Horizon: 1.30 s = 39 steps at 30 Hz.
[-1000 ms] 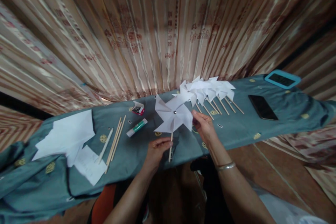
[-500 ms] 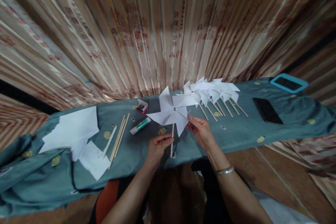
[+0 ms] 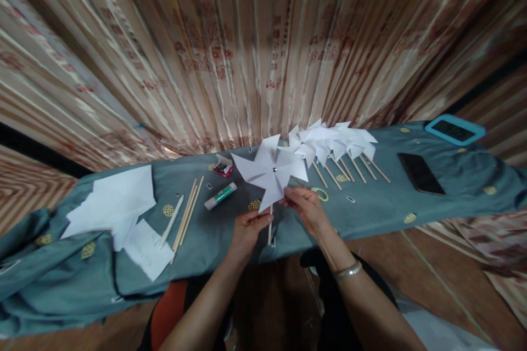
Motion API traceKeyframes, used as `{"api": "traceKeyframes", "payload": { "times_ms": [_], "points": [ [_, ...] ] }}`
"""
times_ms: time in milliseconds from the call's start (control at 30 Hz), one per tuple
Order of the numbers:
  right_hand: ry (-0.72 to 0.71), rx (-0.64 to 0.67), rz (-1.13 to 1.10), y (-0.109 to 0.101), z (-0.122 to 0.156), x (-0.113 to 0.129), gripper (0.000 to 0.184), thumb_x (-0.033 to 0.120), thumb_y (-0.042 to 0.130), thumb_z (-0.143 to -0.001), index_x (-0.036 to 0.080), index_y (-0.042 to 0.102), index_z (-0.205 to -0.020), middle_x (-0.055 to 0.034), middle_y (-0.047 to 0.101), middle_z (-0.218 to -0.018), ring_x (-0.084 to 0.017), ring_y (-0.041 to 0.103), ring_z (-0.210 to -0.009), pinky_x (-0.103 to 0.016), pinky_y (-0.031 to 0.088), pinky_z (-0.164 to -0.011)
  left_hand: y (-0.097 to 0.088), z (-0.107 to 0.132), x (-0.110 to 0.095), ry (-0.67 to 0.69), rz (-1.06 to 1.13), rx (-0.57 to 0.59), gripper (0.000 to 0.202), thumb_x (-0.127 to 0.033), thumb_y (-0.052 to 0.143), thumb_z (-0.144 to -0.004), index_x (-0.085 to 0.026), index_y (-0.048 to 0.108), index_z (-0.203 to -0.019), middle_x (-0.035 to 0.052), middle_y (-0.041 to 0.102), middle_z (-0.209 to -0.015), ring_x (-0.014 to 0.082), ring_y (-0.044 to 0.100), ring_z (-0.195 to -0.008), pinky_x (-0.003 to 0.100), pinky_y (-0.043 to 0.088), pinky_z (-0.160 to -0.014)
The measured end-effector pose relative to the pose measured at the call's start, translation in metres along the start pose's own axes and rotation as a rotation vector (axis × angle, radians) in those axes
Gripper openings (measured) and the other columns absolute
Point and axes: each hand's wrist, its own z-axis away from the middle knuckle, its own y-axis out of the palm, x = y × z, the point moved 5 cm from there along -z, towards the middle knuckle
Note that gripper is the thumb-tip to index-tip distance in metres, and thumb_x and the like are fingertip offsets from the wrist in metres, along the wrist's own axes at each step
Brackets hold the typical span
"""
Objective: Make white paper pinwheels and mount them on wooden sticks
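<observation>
I see left hand [image 3: 247,232] pinching stick [image 3: 270,233]; right hand [image 3: 305,207] touching blade [image 3: 272,196], grip unclear; paper pinwheel [image 3: 263,167] just beyond hands, rotated since last frames; seemingly turns on pin [image 3: 274,170]; row of others [image 3: 337,143] lies farther back.

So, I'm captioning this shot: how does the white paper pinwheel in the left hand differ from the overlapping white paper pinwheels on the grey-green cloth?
The white paper pinwheel is held up by the left hand; the overlapping white paper pinwheels lie on the grey-green cloth. The held one's blades are largely in view, while the others partly cover one another. Both have folded white blades and pale wooden sticks.
</observation>
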Motion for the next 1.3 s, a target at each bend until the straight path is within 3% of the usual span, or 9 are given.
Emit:
{"api": "traceKeyframes", "payload": {
  "times_ms": [167, 267, 333, 500, 600, 767, 900, 1100, 1300],
  "points": [
    [-0.047, 0.063, 0.127, 0.006, 0.003, 0.0, 0.037, 0.057, 0.081, -0.057, 0.022, 0.073, -0.057, -0.0022, 0.071, -0.059, -0.013, 0.058, -0.055, -0.028, 0.045, -0.058, -0.001, -0.001, 0.002, -0.016, -0.018, 0.011, 0.027, -0.031, 0.084, -0.05, -0.018, 0.079, -0.073, 0.0061, 0.076, -0.075, 0.0191, 0.065, -0.073, 0.033, 0.049, -0.08],
    [-0.078, 0.044, 0.187, -0.004, 0.003, 0.006, 0.041, 0.061, 0.079, -0.058, 0.021, 0.073, -0.058, -0.0031, 0.07, -0.057, -0.014, 0.058, -0.053, -0.028, 0.046, -0.055, -0.006, -0.004, 0.003, -0.008, -0.024, -0.022, 0.027, -0.031, 0.085, -0.049, -0.019, 0.079, -0.072, 0.0047, 0.075, -0.073, 0.0163, 0.063, -0.069, 0.03, 0.048, -0.077],
    [-0.11, -0.044, 0.186, -0.02, 0.002, 0.014, 0.043, 0.063, 0.077, -0.059, 0.02, 0.074, -0.058, -0.0039, 0.069, -0.055, -0.014, 0.058, -0.051, -0.027, 0.044, -0.052, -0.009, -0.005, 0.002, -0.007, -0.025, -0.033, 0.026, -0.031, 0.085, -0.048, -0.019, 0.079, -0.071, 0.0035, 0.074, -0.07, 0.0144, 0.061, -0.064, 0.029, 0.048, -0.073],
    [-0.301, -0.418, 0.061, -0.066, -0.002, 0.037, 0.039, 0.058, 0.079, -0.059, 0.02, 0.071, -0.057, -0.0019, 0.069, -0.057, -0.011, 0.056, -0.051, -0.024, 0.042, -0.052, -0.008, -0.003, 0.002, -0.034, -0.045, 0.01, 0.027, -0.032, 0.086, -0.047, -0.019, 0.078, -0.069, 0.0037, 0.074, -0.068, 0.0143, 0.061, -0.062, 0.028, 0.049, -0.07],
    [-0.384, -0.504, 0.066, -0.075, -0.005, 0.045, 0.036, 0.056, 0.08, -0.059, 0.021, 0.071, -0.057, -0.0007, 0.068, -0.058, -0.012, 0.058, -0.055, -0.025, 0.044, -0.056, -0.005, 0.0, 0.004, -0.058, -0.07, 0.056, 0.027, -0.034, 0.085, -0.047, -0.019, 0.078, -0.069, 0.0046, 0.074, -0.069, 0.0157, 0.062, -0.064, 0.029, 0.05, -0.071],
    [-0.291, -0.311, 0.06, -0.061, -0.01, 0.042, 0.038, 0.061, 0.076, -0.063, 0.024, 0.076, -0.071, -0.0025, 0.073, -0.068, -0.017, 0.065, -0.065, -0.029, 0.049, -0.063, -0.001, 0.003, 0.006, -0.077, -0.089, 0.103, 0.026, -0.033, 0.085, -0.048, -0.019, 0.079, -0.068, 0.0055, 0.075, -0.071, 0.0175, 0.064, -0.066, 0.029, 0.051, -0.07],
    [-0.171, -0.154, -0.003, -0.05, -0.009, 0.035, 0.046, 0.067, 0.073, -0.063, 0.022, 0.075, -0.07, -0.0033, 0.071, -0.062, -0.02, 0.064, -0.06, -0.032, 0.046, -0.054, 0.0, 0.005, 0.009, -0.097, -0.122, 0.124, 0.028, -0.034, 0.086, -0.047, -0.019, 0.079, -0.069, 0.0051, 0.074, -0.067, 0.0168, 0.062, -0.061, 0.029, 0.05, -0.063],
    [-0.163, -0.14, 0.003, -0.051, -0.007, 0.032, 0.036, 0.056, 0.081, -0.06, 0.021, 0.074, -0.065, 0.0006, 0.067, -0.055, -0.014, 0.054, -0.047, -0.027, 0.04, -0.047, 0.002, 0.006, 0.012, -0.111, -0.156, 0.16, 0.028, -0.035, 0.086, -0.048, -0.019, 0.079, -0.07, 0.0046, 0.073, -0.065, 0.0159, 0.062, -0.06, 0.028, 0.049, -0.063],
    [-0.2, -0.147, 0.022, -0.05, -0.006, 0.031, 0.034, 0.054, 0.081, -0.063, 0.021, 0.074, -0.062, 0.0016, 0.068, -0.058, -0.012, 0.053, -0.049, -0.026, 0.04, -0.051, 0.003, 0.005, 0.011, -0.107, -0.159, 0.15, 0.026, -0.033, 0.087, -0.047, -0.019, 0.078, -0.067, 0.0043, 0.074, -0.067, 0.0159, 0.063, -0.061, 0.028, 0.05, -0.066]
  ]
}}
